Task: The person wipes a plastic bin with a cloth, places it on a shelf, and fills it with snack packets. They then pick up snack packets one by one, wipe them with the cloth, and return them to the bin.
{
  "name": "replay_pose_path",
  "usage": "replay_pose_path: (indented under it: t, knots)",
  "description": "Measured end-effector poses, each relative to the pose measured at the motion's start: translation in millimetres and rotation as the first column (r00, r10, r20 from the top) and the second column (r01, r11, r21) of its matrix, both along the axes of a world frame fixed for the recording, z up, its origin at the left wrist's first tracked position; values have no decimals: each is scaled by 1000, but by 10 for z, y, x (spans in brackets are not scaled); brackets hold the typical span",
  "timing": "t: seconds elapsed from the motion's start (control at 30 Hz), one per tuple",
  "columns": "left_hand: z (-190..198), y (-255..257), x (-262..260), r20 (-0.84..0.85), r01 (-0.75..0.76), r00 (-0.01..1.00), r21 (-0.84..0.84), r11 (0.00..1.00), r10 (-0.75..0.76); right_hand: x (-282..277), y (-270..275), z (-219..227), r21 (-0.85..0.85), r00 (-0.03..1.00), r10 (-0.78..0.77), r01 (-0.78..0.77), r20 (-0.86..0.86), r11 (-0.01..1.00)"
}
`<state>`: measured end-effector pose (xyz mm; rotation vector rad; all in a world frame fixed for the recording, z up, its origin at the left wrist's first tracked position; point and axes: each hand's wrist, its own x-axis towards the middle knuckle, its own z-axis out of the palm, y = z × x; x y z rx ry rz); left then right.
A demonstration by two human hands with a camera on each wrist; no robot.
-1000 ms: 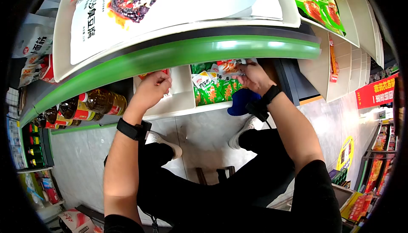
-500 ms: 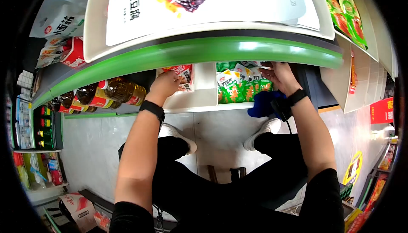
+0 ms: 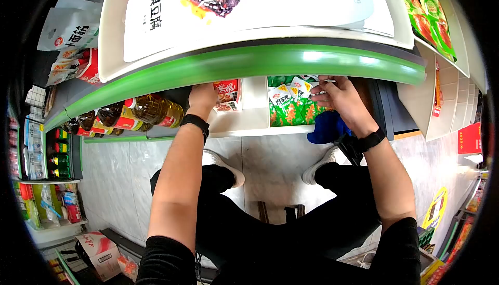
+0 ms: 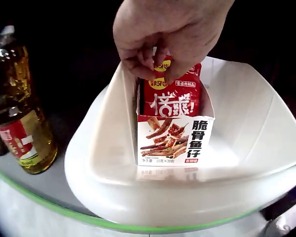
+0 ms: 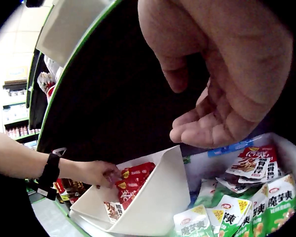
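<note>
The left hand (image 4: 170,37) is pinching the top of a red snack packet (image 4: 170,96) standing in an open display box (image 4: 173,140) directly beneath it, inside a white tray (image 4: 266,133). The right hand (image 5: 227,69) is hovering relaxed and empty just above green snack packets (image 5: 274,205), with oil bottles (image 4: 19,118) sitting beyond the left hand.

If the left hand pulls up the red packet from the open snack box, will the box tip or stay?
Probably it shifts or tips: the snack box looks like thin, light card, standing tall in the white tray. The left hand pinches only the red packet, which seems soft.
</note>
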<state>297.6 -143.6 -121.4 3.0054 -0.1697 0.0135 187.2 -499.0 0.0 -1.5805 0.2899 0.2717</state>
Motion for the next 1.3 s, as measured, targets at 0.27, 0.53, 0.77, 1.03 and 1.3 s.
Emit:
replay_pose_path:
  t: [0.27, 0.53, 0.77, 1.03, 1.3]
  knots:
    - [124, -76, -93, -290, 166, 943, -14, 986, -163, -8, 8, 14, -11, 999, 5, -4, 32, 1000]
    - [-173, -90, -167, -251, 305, 917, -58, 950, -310, -6, 26, -7, -37, 998, 28, -26, 50, 999]
    - [-260, -96, -146, -156, 280, 951, 66, 958, -267, -29, 46, -7, -81, 996, 48, -42, 75, 996]
    - [-57, -176, -173, -159, 171, 975, 104, 980, -153, -27, 46, 4, -73, 995, 64, -59, 78, 996]
    - [64, -105, -191, -192, 177, 966, 17, 984, -170, -20, 43, 25, -78, 994, 67, -61, 87, 995]
